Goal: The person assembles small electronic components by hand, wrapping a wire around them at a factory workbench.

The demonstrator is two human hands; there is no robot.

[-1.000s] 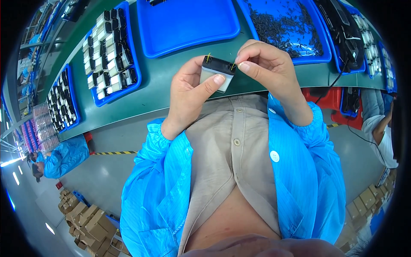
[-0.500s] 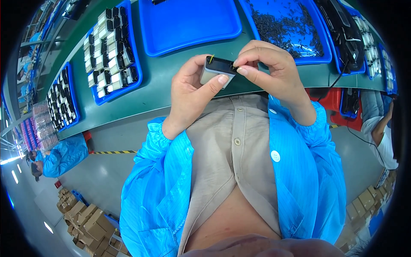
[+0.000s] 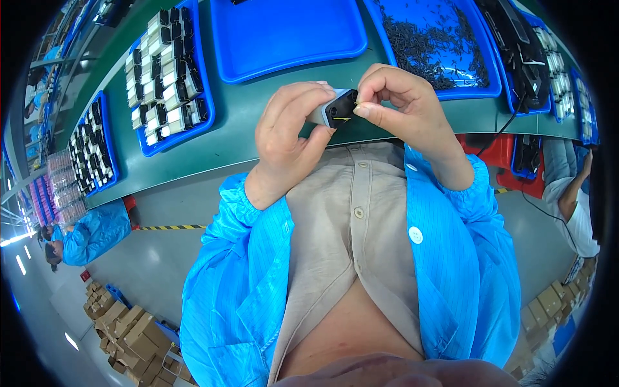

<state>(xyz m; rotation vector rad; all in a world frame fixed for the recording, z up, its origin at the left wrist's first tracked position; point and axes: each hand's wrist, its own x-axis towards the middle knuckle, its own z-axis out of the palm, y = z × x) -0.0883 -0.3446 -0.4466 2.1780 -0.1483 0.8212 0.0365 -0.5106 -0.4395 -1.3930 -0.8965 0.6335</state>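
Observation:
My left hand [image 3: 284, 132] is closed round a small pale box-shaped casing [image 3: 340, 111]. Its black end is turned toward my right hand, and a short yellow-green wire [image 3: 342, 119] shows on that end. At the upper corner of this black end, the thumb and forefinger of my right hand [image 3: 412, 109] are pinched together. Whatever sits between those fingertips is too small to make out. Both hands are held above the near edge of the green table [image 3: 245, 126].
On the left, a blue tray [image 3: 149, 152] holds several rows of similar pale and black casings. A wide blue tray [image 3: 290, 39] lies ahead. To its right stands a blue tray [image 3: 493, 90] of small black pieces. Black devices [image 3: 525, 64] with a cable lie farther right.
The casing has been turned in my left hand, so its black end now points toward my right hand and me. My left fingers have shifted over its top. The right hand stays pinched beside it.

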